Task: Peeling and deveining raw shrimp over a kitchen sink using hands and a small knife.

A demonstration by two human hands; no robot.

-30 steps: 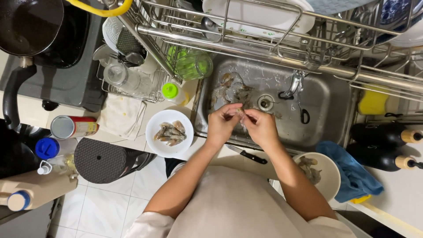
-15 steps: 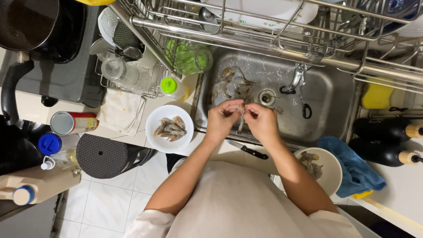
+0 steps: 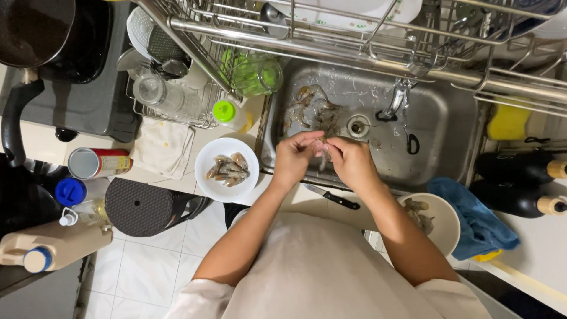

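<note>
A small pale shrimp (image 3: 321, 147) is pinched between both hands over the near edge of the steel sink (image 3: 449, 124) — left hand (image 3: 293, 156) and right hand (image 3: 349, 160) each closed on it with fingertips. More shrimp (image 3: 310, 109) lie in the basin (near the drain). A white plate (image 3: 208, 155) of shrimp sits left; a black-handled knife (image 3: 333, 198) lies just below.

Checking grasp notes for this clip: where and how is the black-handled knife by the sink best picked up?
Grip the knife by its black handle, the end toward the bowl. It lies flat on the counter edge in front of the sink, blade pointing toward the plate. Come from above with the right hand, probably the nearer one.
</note>
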